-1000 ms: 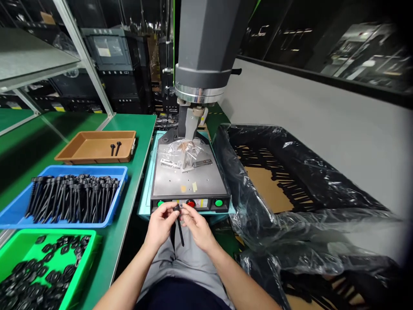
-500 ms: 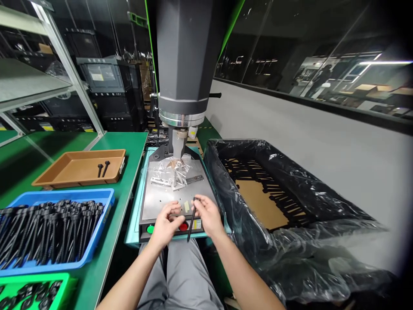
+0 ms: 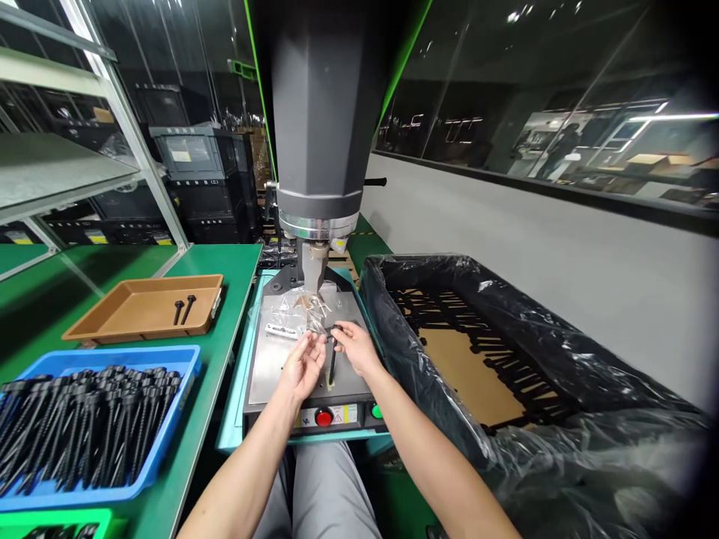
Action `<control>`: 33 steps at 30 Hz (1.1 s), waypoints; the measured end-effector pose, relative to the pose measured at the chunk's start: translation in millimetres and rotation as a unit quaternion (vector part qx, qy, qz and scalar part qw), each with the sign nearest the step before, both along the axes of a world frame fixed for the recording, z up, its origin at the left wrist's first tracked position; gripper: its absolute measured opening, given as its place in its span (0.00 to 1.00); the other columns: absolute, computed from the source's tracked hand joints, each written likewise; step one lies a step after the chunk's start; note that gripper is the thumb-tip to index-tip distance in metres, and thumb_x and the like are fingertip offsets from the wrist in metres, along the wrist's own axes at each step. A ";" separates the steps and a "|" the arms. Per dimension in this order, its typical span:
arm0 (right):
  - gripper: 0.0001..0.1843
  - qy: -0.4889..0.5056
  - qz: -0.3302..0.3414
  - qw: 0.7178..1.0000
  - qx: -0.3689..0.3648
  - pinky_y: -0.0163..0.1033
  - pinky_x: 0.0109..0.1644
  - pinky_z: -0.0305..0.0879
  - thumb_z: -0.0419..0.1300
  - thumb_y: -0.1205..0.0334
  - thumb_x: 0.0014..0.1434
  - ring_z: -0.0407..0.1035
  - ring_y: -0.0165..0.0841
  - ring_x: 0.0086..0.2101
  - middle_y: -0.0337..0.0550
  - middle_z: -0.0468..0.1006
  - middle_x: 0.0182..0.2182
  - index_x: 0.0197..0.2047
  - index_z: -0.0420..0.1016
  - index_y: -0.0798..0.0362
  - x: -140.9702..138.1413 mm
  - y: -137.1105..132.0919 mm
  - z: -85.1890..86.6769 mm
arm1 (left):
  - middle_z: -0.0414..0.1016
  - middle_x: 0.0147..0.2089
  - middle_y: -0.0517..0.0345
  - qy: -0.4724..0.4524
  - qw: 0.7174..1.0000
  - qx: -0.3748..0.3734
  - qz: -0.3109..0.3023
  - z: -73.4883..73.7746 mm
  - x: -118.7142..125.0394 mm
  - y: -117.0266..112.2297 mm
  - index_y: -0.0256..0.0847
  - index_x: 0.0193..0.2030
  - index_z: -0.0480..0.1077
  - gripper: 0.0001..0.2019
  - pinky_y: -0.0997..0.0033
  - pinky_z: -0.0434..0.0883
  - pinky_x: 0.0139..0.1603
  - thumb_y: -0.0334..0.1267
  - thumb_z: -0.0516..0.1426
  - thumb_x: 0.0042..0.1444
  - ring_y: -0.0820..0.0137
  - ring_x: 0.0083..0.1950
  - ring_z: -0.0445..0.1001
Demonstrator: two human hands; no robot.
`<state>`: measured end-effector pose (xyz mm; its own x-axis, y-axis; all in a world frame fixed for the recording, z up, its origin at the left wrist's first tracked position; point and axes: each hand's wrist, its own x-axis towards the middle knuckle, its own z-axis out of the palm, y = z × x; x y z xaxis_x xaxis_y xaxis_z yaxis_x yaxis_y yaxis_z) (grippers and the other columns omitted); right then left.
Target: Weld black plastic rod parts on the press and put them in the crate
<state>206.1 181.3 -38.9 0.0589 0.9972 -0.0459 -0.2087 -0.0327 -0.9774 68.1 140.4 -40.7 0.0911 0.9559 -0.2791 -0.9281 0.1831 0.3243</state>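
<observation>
My right hand (image 3: pixel 358 349) pinches the head of a long black plastic rod (image 3: pixel 332 368) that hangs down over the metal work plate (image 3: pixel 269 383). Close on its left, my left hand (image 3: pixel 305 368) has its palm turned up and its fingers curled together; what they hold, if anything, is too small to make out. Beyond both hands, the metal horn (image 3: pixel 313 271) of a press-type machine (image 3: pixel 320 112) points down at a fixture wrapped in clear plastic film (image 3: pixel 292 305). A red button (image 3: pixel 324 418) and a green button (image 3: pixel 376 411) sit on the machine's front edge.
Left on the green bench (image 3: pixel 225 258) are a brown tray (image 3: pixel 135 299) with two black bolt-like parts, a blue bin (image 3: pixel 188 374) full of black rods, and a green bin (image 3: pixel 106 518). On my right stands a box lined with black plastic (image 3: pixel 505 314), with rods laid on cardboard.
Both hands have moved forward over the plate, the right one carrying the black rod. My left hand has turned palm up and its fingers have drawn together.
</observation>
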 end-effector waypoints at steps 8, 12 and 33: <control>0.20 0.004 0.049 0.998 0.028 0.32 0.27 0.69 0.69 0.57 0.44 0.70 0.31 0.30 0.39 0.75 0.29 0.42 0.76 0.55 -14.2 5.0 4.0 | 0.74 0.34 0.53 -0.055 0.993 -0.099 0.043 7.2 -5.0 -8.9 0.33 0.36 0.68 0.06 0.82 0.76 0.34 0.23 0.52 0.61 0.76 0.33 0.77; 0.21 0.011 0.047 0.998 0.034 0.33 0.26 0.69 0.69 0.58 0.43 0.71 0.31 0.30 0.40 0.76 0.30 0.42 0.76 0.54 -23.2 9.0 4.5 | 0.74 0.44 0.42 -0.084 0.994 -0.075 -0.003 9.5 -9.7 -10.0 0.32 0.41 0.67 0.06 0.80 0.77 0.32 0.29 0.50 0.65 0.75 0.36 0.77; 0.14 -0.167 -0.070 0.958 0.222 0.43 0.52 0.64 0.65 0.59 0.47 0.69 0.37 0.42 0.44 0.75 0.41 0.40 0.82 0.48 -39.1 43.1 41.6 | 0.74 0.34 0.57 0.194 0.975 0.107 0.037 52.1 -21.1 -1.4 0.36 0.43 0.75 0.19 0.87 0.61 0.20 0.32 0.70 0.42 0.80 0.29 0.71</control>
